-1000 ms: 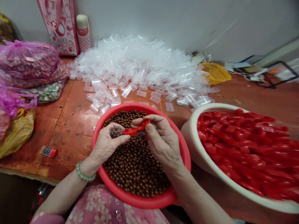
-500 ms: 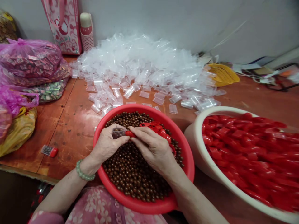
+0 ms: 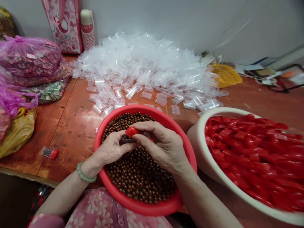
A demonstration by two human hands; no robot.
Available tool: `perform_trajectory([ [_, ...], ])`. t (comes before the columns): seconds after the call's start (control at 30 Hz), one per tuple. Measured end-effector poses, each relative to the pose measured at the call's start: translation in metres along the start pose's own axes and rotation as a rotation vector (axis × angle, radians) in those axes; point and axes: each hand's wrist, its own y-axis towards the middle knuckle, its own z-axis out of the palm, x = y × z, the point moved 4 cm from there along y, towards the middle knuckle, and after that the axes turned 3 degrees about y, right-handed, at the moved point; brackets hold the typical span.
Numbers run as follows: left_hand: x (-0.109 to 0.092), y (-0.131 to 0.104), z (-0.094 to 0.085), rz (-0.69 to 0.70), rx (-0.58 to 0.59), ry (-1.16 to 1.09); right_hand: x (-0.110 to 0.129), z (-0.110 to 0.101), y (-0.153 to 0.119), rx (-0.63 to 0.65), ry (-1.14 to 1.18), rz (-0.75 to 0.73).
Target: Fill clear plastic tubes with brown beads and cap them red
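My left hand (image 3: 114,145) is closed on a small clear plastic tube (image 3: 127,138) that shows brown balls inside. The fingers of my right hand (image 3: 165,144) pinch a glossy red cap (image 3: 132,131), held right at the tube's end; whether it is seated cannot be made out. Both hands are above a red basin (image 3: 99,131) full of shiny brown balls (image 3: 140,180). More red pieces are partly visible behind my right fingers.
A capped tube of balls (image 3: 49,152) lies on the wooden table (image 3: 68,133) at left. Clear empty tubes (image 3: 147,60) are heaped at the back. On the right, a white tub (image 3: 201,148) holds red caps (image 3: 251,158). Filled bags (image 3: 30,60), a flask (image 3: 87,30) and a yellow basket (image 3: 226,75) stand around.
My right hand has turned and drawn the red cap up over the tube's end, where the cap now shows more plainly. The tube has tilted in my left hand.
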Motion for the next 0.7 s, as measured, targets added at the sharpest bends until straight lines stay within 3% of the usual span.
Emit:
perform_trajectory([
  [0.2,-0.0006,0.0005,0.0006,0.055,0.047,-0.048,0.0029,0.0065,0.0001,0.088,-0.123,-0.149],
  [0.33,-0.0008,0.001,-0.0006,0.051,0.033,0.013,0.0031,0.0043,-0.0004,0.127,-0.141,-0.141],
  [0.7,0.0072,0.0025,-0.0013,0.011,0.155,0.272,-0.0024,0.0005,-0.0034,0.251,-0.046,-0.078],
])
